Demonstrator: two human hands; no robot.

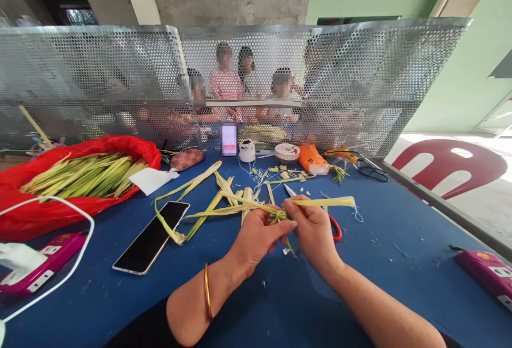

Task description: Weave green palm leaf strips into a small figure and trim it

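Observation:
Both hands meet over the middle of the blue table, fingers pinched around a small woven piece of green leaf strips. My left hand grips it from the left, its thumb pressed across the lower side. From the right, my right hand pinches the same piece, and a pale yellow-green leaf strip sticks out beyond its fingers. Scissors with a red handle lie partly hidden under my right hand. Long dry leaf strips are strewn to the left, close to my left hand.
A red plastic bag full of leaf strips lies left. Nearby are a black-screened phone and purple power strips. Along the back stand a cone of white thread, a tape roll, an orange packet and a perforated metal screen.

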